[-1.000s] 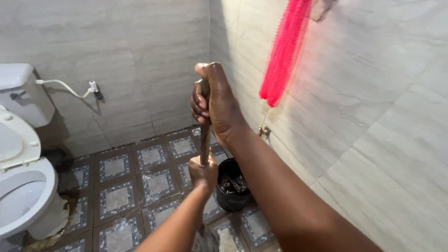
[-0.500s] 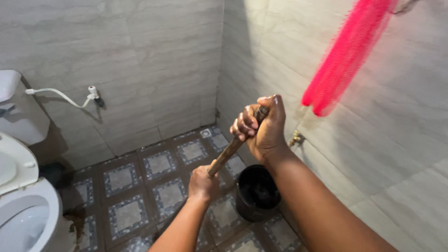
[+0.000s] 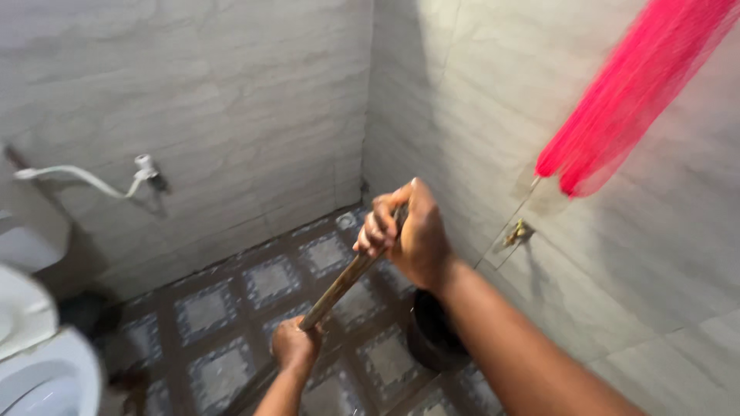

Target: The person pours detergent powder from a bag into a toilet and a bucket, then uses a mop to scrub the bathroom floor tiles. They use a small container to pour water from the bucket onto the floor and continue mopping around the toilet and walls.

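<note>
Two hands grip one wooden stick (image 3: 339,285): right hand (image 3: 408,235) closed around its top, left hand (image 3: 295,345) closed lower, at seven o'clock. One black bucket (image 3: 432,339) sits beside.

The stick (image 3: 343,281) is a long, thin wooden handle, brown and worn, with a rough surface. It slants steeply, its top end up and to the right, its lower end down and to the left, toward the patterned floor tiles. Relative to the black bucket (image 3: 432,339), it stands just to the left, its top higher than the bucket's rim. Only the middle stretch shows bare; both ends are covered, and its lowest part is blurred.
</note>
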